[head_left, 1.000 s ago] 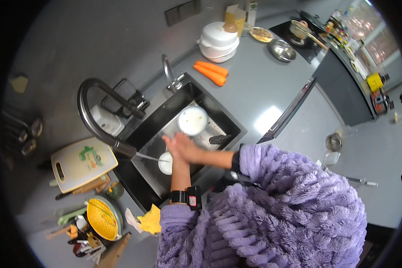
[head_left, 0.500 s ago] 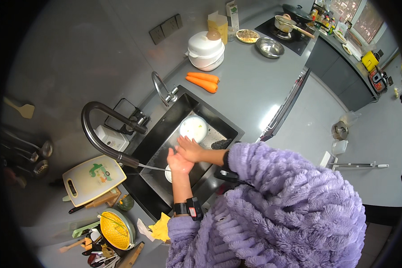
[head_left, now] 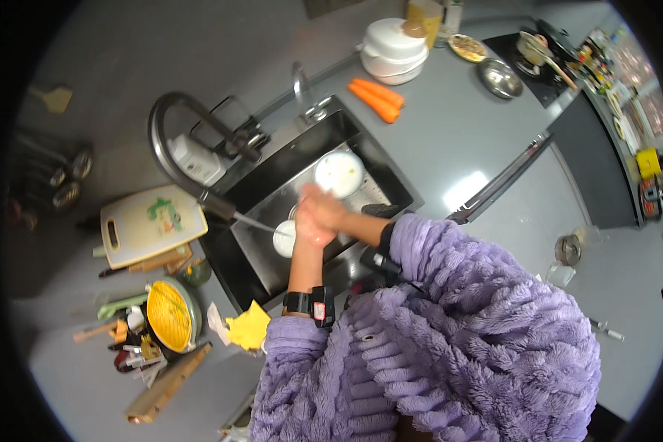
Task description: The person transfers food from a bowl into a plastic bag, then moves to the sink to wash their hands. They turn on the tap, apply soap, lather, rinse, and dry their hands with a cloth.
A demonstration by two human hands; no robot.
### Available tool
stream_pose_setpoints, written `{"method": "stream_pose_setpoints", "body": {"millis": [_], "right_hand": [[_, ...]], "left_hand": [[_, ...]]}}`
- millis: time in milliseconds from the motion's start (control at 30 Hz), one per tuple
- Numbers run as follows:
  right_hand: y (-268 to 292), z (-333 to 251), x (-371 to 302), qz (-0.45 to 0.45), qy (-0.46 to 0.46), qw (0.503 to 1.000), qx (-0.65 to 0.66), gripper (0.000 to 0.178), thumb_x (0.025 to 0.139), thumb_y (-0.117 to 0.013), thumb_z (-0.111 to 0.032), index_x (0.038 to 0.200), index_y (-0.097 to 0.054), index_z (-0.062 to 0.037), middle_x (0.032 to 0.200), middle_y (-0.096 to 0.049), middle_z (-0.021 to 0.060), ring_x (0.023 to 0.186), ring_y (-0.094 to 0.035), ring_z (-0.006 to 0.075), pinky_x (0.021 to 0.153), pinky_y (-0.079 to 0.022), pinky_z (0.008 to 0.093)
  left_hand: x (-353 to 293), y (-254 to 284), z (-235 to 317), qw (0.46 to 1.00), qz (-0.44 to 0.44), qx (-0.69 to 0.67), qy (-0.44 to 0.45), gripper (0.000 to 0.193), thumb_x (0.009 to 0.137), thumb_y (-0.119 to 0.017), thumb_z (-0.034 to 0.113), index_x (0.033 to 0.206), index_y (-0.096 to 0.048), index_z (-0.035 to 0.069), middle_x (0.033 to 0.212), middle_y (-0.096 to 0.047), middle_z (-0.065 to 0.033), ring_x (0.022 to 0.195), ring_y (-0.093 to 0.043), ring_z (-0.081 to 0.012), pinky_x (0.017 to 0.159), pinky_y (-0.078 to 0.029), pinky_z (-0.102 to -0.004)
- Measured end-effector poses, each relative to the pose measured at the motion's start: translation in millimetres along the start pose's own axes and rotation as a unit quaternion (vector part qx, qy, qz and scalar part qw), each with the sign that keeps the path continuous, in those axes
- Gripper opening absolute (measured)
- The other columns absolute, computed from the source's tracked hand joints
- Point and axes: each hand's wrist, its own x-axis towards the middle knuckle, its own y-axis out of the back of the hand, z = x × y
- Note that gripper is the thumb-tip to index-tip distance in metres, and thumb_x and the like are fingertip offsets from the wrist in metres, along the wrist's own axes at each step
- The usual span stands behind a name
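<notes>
Carrots (head_left: pixel 374 104) near white lidded pot (head_left: pixel 394 57); steel bowl (head_left: pixel 500 78) beside black stovetop (head_left: pixel 544 86); yellow basket (head_left: pixel 168 318); pale cutting board (head_left: pixel 136 228).

Two hands (head_left: pixel 321 215) touched over the one sink (head_left: pixel 258 259), which held two white bowls (head_left: pixel 339 174). Two taps (head_left: pixel 218 205) stood behind the sink. On the counter to the right of the sink were two carrots (head_left: pixel 376 105), one white pot (head_left: pixel 393 55) and, farther off, one metal bowl (head_left: pixel 499 79). Left of the sink were one cutting board (head_left: pixel 132 228), one yellow basket (head_left: pixel 168 324) and one yellow cloth (head_left: pixel 248 329); ladles (head_left: pixel 83 163) hung there, too blurred to count.
</notes>
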Motion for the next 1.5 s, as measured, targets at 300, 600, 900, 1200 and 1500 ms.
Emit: {"method": "stream_pose_setpoints", "body": {"millis": [300, 600, 900, 1200, 1500], "right_hand": [[6, 6, -8, 0.025, 0.095, 0.991, -0.094, 0.047, 0.091, -0.029, -0.033, 0.122, -0.046, -0.0032, 0.134, -0.041, 0.0138, 0.114, -0.043, 0.0393, 0.097, -0.027, 0.0548], [5, 31, 3, -0.041, 0.079, 0.982, -0.165, 0.038, 0.089, -0.037, -0.03, 0.107, -0.054, -0.0012, 0.107, -0.058, 0.0205, 0.097, -0.056, 0.037, 0.087, -0.042, 0.044], [-20, 22, -12, 0.04, 0.147, 0.986, 0.067, 0.023, 0.083, -0.046, -0.002, 0.105, -0.053, 0.0011, 0.104, -0.057, 0.0182, 0.097, -0.056, 0.0305, 0.085, -0.044, 0.0339], [-6, 2, -2, 0.042, 0.133, 0.969, 0.204, 0.027, 0.082, -0.047, -0.001, 0.107, -0.055, -0.0011, 0.106, -0.058, 0.0133, 0.098, -0.056, 0.023, 0.083, -0.044, 0.0328], [-3, -4, -3, 0.059, 0.227, 0.972, 0.012, 0.024, 0.085, -0.049, -0.003, 0.107, -0.055, -0.0012, 0.105, -0.058, 0.0131, 0.094, -0.055, 0.0293, 0.082, -0.044, 0.0319]], "left_hand": [[1, 14, -14, 0.992, 0.051, 0.067, -0.092, 0.06, 0.088, -0.036, 0.056, 0.114, -0.048, 0.003, 0.121, -0.05, -0.0215, 0.114, -0.046, -0.0376, 0.098, -0.035, -0.0497], [3, 5, -22, 0.974, 0.173, 0.102, -0.105, 0.038, 0.092, -0.04, 0.045, 0.094, -0.052, 0.009, 0.1, -0.058, -0.0125, 0.09, -0.057, -0.0254, 0.083, -0.046, -0.0426], [1, 1, -1, 0.988, 0.02, 0.026, -0.153, 0.025, 0.083, -0.062, 0.028, 0.076, -0.049, 0.007, 0.068, -0.051, -0.0048, 0.071, -0.055, -0.0216, 0.067, -0.048, -0.0367], [2, -15, -7, 0.935, 0.163, 0.268, -0.165, 0.013, 0.075, -0.062, 0.008, 0.073, -0.05, 0.007, 0.068, -0.053, -0.0065, 0.066, -0.055, -0.0212, 0.067, -0.047, -0.0359], [-8, -25, 3, 0.951, 0.18, 0.166, -0.189, 0.019, 0.075, -0.064, 0.016, 0.073, -0.047, 0.007, 0.067, -0.049, -0.0025, 0.067, -0.052, -0.0196, 0.071, -0.046, -0.0354]]}}
